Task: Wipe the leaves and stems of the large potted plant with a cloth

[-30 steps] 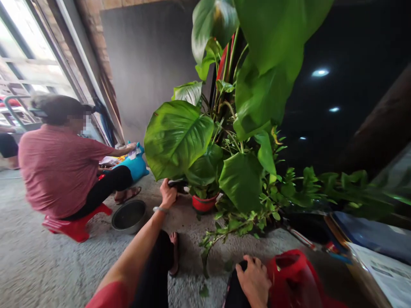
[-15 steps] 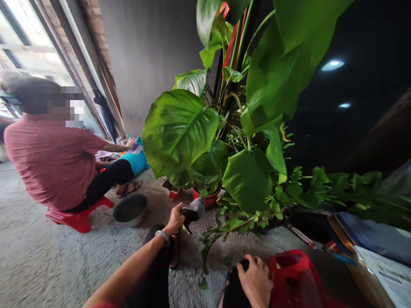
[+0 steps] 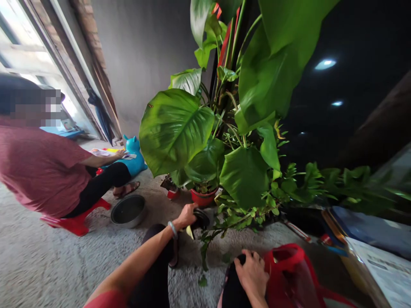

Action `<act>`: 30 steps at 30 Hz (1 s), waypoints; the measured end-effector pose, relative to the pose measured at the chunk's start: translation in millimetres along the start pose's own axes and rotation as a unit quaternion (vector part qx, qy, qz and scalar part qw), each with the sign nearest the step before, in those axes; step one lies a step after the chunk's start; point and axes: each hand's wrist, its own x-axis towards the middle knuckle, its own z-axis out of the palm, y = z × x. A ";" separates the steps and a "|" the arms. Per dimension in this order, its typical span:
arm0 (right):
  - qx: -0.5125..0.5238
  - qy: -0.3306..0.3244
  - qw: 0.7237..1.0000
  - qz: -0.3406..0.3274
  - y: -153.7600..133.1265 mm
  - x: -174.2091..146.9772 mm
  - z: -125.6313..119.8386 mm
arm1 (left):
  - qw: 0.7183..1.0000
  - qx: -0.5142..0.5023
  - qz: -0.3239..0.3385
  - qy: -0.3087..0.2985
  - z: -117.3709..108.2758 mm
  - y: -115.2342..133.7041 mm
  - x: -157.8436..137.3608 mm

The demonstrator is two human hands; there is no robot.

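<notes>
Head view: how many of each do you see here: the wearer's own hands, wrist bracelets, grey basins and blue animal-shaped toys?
Wearer's hands, left hand and right hand: 2
Bracelet: 1
Grey basin: 1
Blue animal-shaped toy: 1
Total: 5

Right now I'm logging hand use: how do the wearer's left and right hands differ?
The left hand grips a dark object, unclear what; the right hand rests on a knee. The left hand is stretched out near the red pot; the right hand is nearer the camera. A bangle circles the left wrist; none shows on the right. Both hands are ungloved.
</notes>
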 end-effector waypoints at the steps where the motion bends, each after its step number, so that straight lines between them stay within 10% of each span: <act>1: 0.002 0.001 1.000 0.001 1.4 0.6 0.3 | 0.999 -0.011 0.044 -0.022 0.7 6.8 -5.6; 5: -0.002 0.014 1.000 0.002 2.9 0.1 2.2 | 0.984 -0.034 0.160 0.068 -17.0 50.5 24.1; 9: 0.001 0.021 1.000 0.002 1.0 -3.8 1.0 | 0.984 0.013 0.109 0.142 -27.6 76.9 73.1; 17: -0.003 0.022 1.000 0.015 3.6 -9.2 -9.0 | 0.997 0.070 0.030 -0.021 14.0 49.4 28.8; 22: -0.009 0.025 1.000 0.016 1.2 -7.5 -10.8 | 0.990 0.043 0.115 0.070 21.0 80.0 63.4; 26: -0.008 0.037 0.999 0.010 -1.5 -5.4 -7.2 | 0.998 0.012 0.018 0.051 41.4 89.4 96.2; 30: 0.000 0.035 0.999 0.015 0.5 -5.0 -7.3 | 0.997 -0.012 -0.074 -0.036 65.3 59.8 57.4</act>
